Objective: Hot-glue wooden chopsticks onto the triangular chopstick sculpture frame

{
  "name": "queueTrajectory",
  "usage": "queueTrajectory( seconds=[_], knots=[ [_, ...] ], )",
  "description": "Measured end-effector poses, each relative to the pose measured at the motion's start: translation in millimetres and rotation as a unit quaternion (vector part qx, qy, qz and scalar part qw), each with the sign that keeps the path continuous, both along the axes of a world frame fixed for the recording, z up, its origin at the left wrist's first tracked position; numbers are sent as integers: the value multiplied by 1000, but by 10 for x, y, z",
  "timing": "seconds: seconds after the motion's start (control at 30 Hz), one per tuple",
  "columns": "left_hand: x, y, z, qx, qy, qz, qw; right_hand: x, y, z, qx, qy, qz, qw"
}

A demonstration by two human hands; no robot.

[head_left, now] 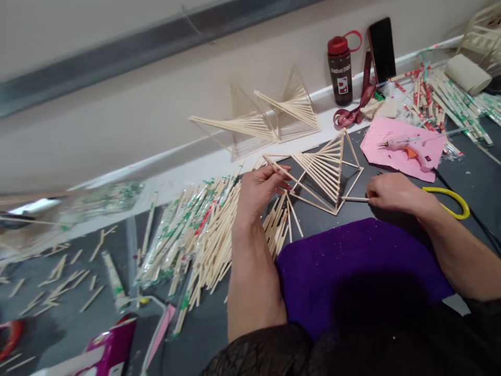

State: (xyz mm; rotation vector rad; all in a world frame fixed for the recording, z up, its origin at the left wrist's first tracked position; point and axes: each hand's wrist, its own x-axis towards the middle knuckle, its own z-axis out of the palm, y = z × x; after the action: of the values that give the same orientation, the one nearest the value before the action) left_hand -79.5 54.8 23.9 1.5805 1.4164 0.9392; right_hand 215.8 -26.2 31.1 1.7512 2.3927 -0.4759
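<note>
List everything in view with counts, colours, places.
Stick frame: one, pale, centre
Held stick: one, pale, centre right
Twisted stick structures: one or two, pale, behind
Loose sticks: many, pale, centre left
Wrapped chopsticks: many, green and red printing, both sides
Stick offcuts: many, pale, far left
Pink sheet: one, pink, right
Glue gun: one, whitish, on pink sheet
Purple sheet: one, purple, front
Bottle: one, dark, red cap, back
Phone: one, black, beside bottle
Lanyard: one, maroon, below bottle
Yellow loop: one, yellow, right
Basket: one, beige, top right
Red loop: one, red, bottom left
Unclear object: one, magenta, bottom left
Table: one, grey, beneath
Sleeves: two, black, front
Left hand: one, bare, on frame's left corner
Right hand: one, bare, on held stick
</note>
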Motion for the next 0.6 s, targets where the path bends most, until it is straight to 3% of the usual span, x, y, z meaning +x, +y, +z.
queueTrajectory(
  seconds=[0.13, 0.27, 0.47, 0.6],
  knots=[
    [24, 10, 6, -4, -14, 9, 1000, 228, 24, 82, 23, 117, -89, 989],
    [100, -35, 50, -9, -8, 14, 1000, 250, 50, 83, 61, 101, -162, 980],
    [242, -221, 134, -12, 26, -4, 1000, 178, 87, -4, 67, 37, -177, 981],
    [250, -321, 110, -11, 25, -4, 1000, 181, 69, 23, 61, 28, -163, 984]
  ],
)
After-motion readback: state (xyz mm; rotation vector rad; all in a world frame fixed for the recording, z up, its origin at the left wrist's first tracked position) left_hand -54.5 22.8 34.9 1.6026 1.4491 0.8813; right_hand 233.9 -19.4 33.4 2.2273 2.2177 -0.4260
